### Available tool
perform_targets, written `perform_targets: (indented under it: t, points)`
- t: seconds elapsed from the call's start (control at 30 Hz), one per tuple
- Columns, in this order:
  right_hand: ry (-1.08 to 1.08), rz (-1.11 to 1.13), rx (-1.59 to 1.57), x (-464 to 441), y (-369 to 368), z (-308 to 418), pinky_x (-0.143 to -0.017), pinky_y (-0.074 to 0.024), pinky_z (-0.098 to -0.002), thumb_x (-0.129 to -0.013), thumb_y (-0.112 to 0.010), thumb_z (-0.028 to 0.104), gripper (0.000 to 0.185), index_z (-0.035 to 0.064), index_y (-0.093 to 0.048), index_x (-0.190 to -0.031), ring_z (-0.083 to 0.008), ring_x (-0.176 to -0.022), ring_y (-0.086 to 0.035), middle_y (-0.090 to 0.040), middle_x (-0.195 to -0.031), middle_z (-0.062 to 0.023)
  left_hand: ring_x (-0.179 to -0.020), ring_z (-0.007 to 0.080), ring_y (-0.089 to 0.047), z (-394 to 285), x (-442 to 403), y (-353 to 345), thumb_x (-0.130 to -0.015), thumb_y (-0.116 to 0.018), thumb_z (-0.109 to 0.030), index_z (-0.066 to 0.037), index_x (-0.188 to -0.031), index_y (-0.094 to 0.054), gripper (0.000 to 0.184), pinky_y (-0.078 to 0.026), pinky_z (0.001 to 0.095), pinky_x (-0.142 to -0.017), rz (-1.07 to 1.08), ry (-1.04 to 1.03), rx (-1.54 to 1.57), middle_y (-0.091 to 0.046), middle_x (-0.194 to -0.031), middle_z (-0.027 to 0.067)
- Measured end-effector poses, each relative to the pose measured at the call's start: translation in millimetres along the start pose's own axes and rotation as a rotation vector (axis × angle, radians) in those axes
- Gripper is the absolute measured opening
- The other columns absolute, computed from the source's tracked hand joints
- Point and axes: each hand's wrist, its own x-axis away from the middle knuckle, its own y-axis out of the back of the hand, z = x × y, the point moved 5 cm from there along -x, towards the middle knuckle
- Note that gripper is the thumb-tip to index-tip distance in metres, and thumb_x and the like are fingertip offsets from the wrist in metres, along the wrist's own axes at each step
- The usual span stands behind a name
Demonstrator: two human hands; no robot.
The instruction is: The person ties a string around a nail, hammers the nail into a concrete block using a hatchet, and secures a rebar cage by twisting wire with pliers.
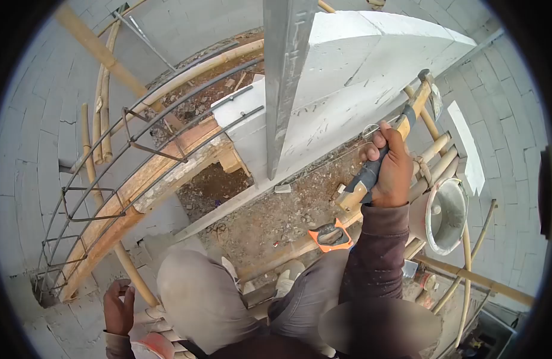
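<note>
My right hand (pixel 391 167) is closed around the dark-taped wooden handle of a hammer (pixel 401 127). The hammer slants up and right, its metal head beside a white block wall (pixel 354 78). A loop of thin wire or string shows near my fingers. At the lower left, my left hand (pixel 119 306) has loosely bent fingers with nothing visible in them. It is near a bamboo pole (pixel 131 269) and a red-rimmed bucket (pixel 153 347). Between my knees and right forearm lies an orange-handled saw (pixel 331 235). A grey metal straightedge (pixel 283 78) stands upright against the block wall.
A curved rebar cage (pixel 123 140) runs along curved wooden formwork (pixel 138 179) on the left. On the right, a mortar-stained bucket (pixel 446 215) hangs by bamboo scaffolding poles (pixel 434 152). Rubble-strewn ground (pixel 270 215) lies far below. A white board (pixel 466 146) leans at right.
</note>
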Motion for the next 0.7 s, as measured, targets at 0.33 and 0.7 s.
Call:
perform_targets:
  t: [0.33, 0.7]
  points:
    - [-0.059, 0.055, 0.237, 12, 10, -3, -0.045, -0.0437, -0.0253, -0.087, -0.065, 0.014, 0.016, 0.0013, -0.057, -0.09, -0.0107, -0.049, -0.055, -0.057, -0.067, -0.0017, -0.091, 0.0119, -0.06, -396, -92, -121, -0.1, -0.059, -0.029, 0.004, -0.118, -0.061, 0.037, -0.047, 0.0274, -0.085, 0.527, -0.778, 0.72, -0.064, -0.101, 0.0047]
    - [0.103, 0.192, 0.48, 44, 2, 4, -0.042, -0.0444, -0.0247, -0.087, -0.066, 0.013, 0.021, -0.0061, -0.059, -0.091, -0.0098, -0.048, -0.055, -0.06, -0.066, -0.0051, -0.071, 0.0145, -0.064, -427, -76, -149, -0.1, -0.059, -0.026, 0.007, -0.117, -0.06, 0.036, -0.056, 0.03, -0.068, 0.962, -0.556, 1.138, -0.064, -0.089, 0.0081]
